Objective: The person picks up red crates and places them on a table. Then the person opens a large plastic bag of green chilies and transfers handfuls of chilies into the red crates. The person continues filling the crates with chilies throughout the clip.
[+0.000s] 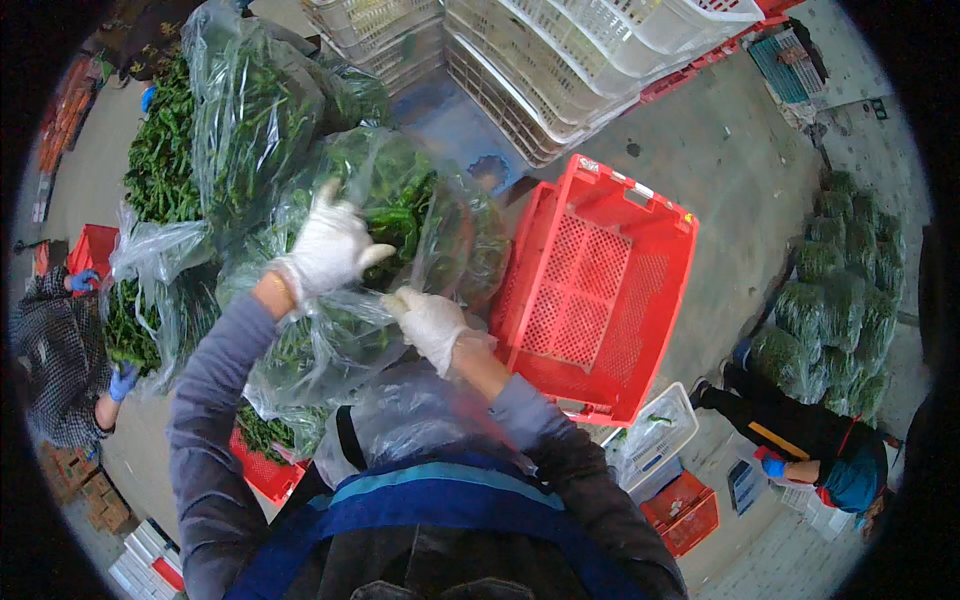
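Note:
A clear plastic bag (442, 217) with green peppers (401, 225) in it lies before me, its mouth turned towards me. My left hand (330, 244), in a white glove, is over the bag's left side with fingers and thumb spread; whether it holds any film cannot be told. My right hand (431, 322), gloved too, pinches the bag's near edge between thumb and fingers. More filled clear bags (255, 127) and loose green peppers (161, 157) lie beyond and to the left. An empty red plastic crate (592, 292) stands just right of my right hand.
Stacked white crates (525, 82) rise at the top. Filled bags (832, 292) are piled at the far right, near a person (795, 442) in dark trousers. Another person's blue-gloved hand (124, 381) is at left. A white crate (652, 435) and a small red crate (682, 514) stand lower right.

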